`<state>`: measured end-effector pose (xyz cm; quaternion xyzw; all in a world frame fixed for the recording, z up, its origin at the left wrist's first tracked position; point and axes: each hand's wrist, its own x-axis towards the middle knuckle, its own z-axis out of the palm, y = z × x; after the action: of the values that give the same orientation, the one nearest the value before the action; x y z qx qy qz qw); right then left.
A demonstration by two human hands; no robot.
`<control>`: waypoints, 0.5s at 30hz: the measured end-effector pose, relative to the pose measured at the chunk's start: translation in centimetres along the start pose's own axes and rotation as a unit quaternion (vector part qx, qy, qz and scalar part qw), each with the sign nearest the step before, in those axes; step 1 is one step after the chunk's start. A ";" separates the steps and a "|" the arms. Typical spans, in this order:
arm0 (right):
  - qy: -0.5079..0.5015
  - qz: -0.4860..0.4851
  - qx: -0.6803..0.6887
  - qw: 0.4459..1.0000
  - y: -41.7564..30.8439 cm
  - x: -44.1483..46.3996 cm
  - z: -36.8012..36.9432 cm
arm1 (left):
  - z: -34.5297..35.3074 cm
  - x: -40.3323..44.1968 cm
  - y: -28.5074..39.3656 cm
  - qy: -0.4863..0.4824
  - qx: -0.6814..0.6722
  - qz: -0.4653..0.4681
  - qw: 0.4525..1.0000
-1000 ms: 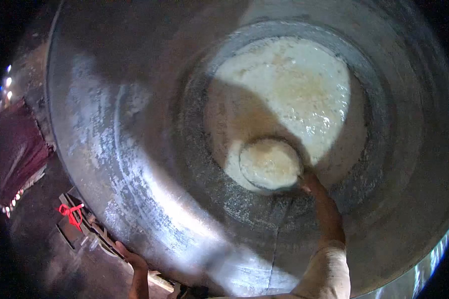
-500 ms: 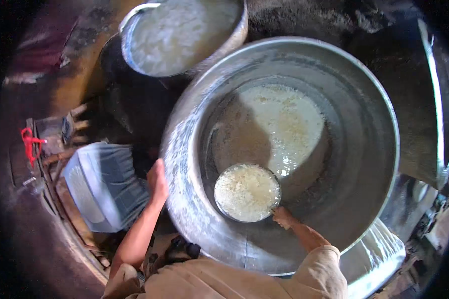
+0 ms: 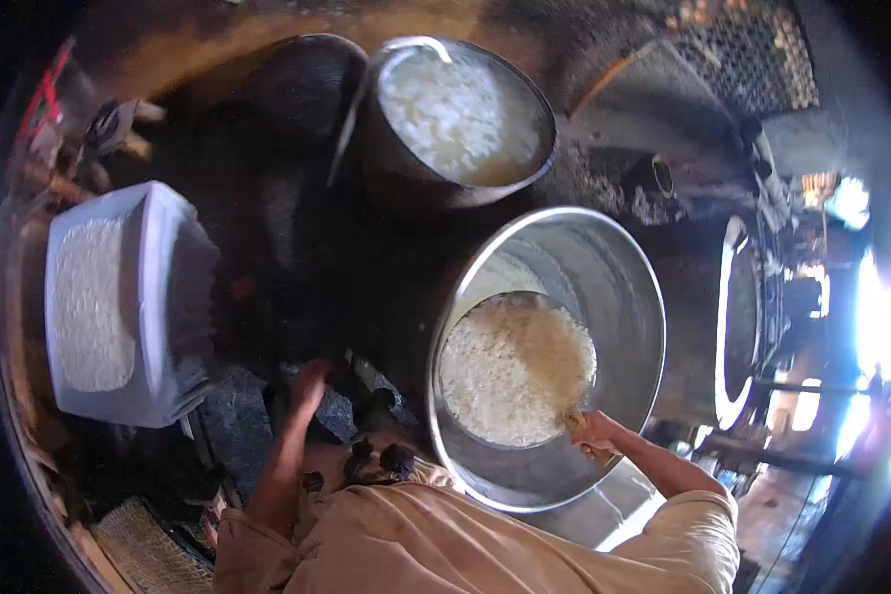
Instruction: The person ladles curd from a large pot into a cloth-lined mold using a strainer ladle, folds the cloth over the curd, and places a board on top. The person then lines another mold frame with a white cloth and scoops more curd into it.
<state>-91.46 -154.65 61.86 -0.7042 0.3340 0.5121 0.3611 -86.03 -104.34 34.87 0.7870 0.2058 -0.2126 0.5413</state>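
Note:
A round skimmer [image 3: 517, 368] heaped with wet white grains is raised inside the mouth of a large metal pot [image 3: 619, 297]. My right hand [image 3: 594, 436] is closed around the skimmer's short handle at the pot's near right side. Pale content shows behind the skimmer, deeper in the pot. My left hand [image 3: 312, 384] hangs low, left of the pot and apart from its rim; its fingers are too dark and blurred to make out.
Beyond the pot stands another vessel [image 3: 465, 114] with cloudy liquid and white lumps. A pale tub [image 3: 144, 307] filled with white grains is at the left. Another rimmed vessel [image 3: 733, 322] stands at the right, near bright openings. Woven material [image 3: 148, 540] lies at the lower left.
The skimmer, first low in the pot at the liquid, has come up full of grains. My left hand has left the pot's rim. The view has swung, bringing the tub and other vessels in.

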 end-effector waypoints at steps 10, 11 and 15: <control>-0.091 -0.056 -0.037 0.994 -18.2 -11.0 11.4 | -22.2 -22.6 -27.8 0.174 -0.657 -0.141 0.720; -0.083 -0.062 -0.032 0.994 -19.6 -11.0 13.8 | -23.3 -24.8 -30.1 0.054 -0.731 0.034 0.680; -0.148 -0.021 -0.004 0.989 -28.5 -8.6 26.1 | -28.6 -25.8 -22.2 0.331 -0.699 -0.188 0.605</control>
<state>-82.22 -116.85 69.30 -0.6286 0.2599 0.6043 0.4148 -116.43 -72.58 41.52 0.1294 0.6000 0.1742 0.7700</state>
